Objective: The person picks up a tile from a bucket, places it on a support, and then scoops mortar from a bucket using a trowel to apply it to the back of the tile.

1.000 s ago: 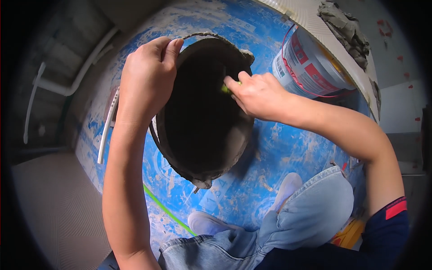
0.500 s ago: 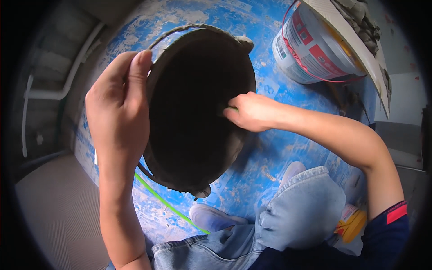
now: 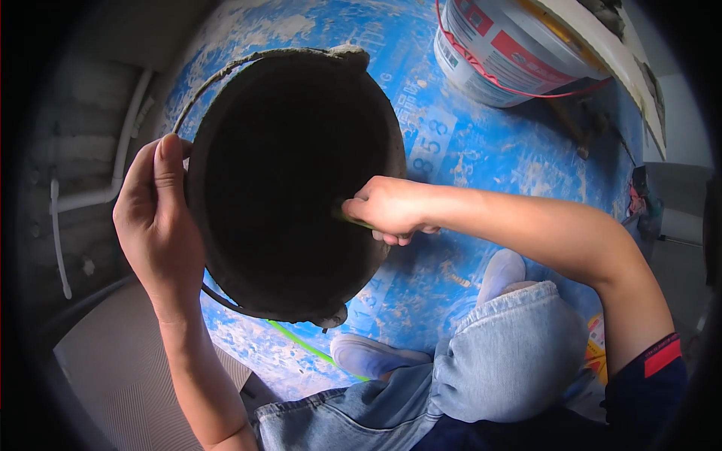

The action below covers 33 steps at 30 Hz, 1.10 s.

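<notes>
A dark, mortar-crusted bucket [image 3: 398,143] is tipped with its mouth facing me above the blue floor. Its inside is too dark to make out. My left hand [image 3: 156,218] is closed round the bucket's wire handle [image 3: 213,81] at the left of the rim. Over the right side of the mouth, my right hand [image 3: 391,207] grips a tool by a greenish handle [image 3: 352,216]. The tool's far end is lost in the shadow inside the bucket.
At upper right stands a white bucket [image 3: 474,56] with a red handle, a pale board [image 3: 594,34] over its top. A green line [image 3: 304,344] crosses the blue floor covering [image 3: 444,165]. Lower left lies a grey panel with combed ridges [image 3: 150,383]; a pale pipe [image 3: 94,198] runs along the left.
The dark bucket and both hands have shifted left in the picture, my left hand also lower. My right hand has turned, showing more of its fingers. The white bucket appears higher.
</notes>
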Motion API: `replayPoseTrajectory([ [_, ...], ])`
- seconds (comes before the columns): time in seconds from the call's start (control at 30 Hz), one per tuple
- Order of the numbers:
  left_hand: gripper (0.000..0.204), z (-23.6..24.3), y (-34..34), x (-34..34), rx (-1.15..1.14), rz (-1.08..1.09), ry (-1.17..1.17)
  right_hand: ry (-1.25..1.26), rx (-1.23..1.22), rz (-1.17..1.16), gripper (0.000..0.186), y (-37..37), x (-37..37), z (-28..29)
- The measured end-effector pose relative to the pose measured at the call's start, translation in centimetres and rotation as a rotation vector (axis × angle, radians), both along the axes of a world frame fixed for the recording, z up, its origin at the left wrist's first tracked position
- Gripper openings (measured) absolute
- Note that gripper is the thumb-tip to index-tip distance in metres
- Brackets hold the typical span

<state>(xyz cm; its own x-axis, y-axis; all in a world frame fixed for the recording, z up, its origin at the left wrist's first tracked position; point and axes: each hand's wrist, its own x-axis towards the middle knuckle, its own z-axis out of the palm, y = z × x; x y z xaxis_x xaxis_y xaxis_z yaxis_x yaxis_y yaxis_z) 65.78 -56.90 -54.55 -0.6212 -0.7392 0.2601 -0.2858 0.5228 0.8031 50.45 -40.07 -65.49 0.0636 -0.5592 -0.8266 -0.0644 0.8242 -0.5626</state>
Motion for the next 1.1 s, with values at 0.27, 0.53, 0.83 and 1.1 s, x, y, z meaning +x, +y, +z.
replayPoseTrajectory([
  [0.27, 0.026, 0.3, -1.8, -0.8, 0.002, 0.036, -0.108, -0.390, 0.008, -0.279, 0.045, 0.4, 1.1, -1.0],
  [0.53, 0.026, -1.0, -6.6, 0.7, 0.036, 0.054, -0.038, -0.483, -0.297, -0.434, 0.045, 11.7, -6.1, 7.4],
  [0.83, 0.032, -1.5, -9.9, 0.7, -0.031, 0.047, -0.028, -0.056, -0.861, -0.736, 0.036, 26.0, -7.3, 19.7],
  [1.1, 0.032, -1.5, -9.5, 0.7, 0.003, 0.061, -0.051, 1.222, -0.358, -0.894, 0.040, 17.1, -13.2, 6.4],
])
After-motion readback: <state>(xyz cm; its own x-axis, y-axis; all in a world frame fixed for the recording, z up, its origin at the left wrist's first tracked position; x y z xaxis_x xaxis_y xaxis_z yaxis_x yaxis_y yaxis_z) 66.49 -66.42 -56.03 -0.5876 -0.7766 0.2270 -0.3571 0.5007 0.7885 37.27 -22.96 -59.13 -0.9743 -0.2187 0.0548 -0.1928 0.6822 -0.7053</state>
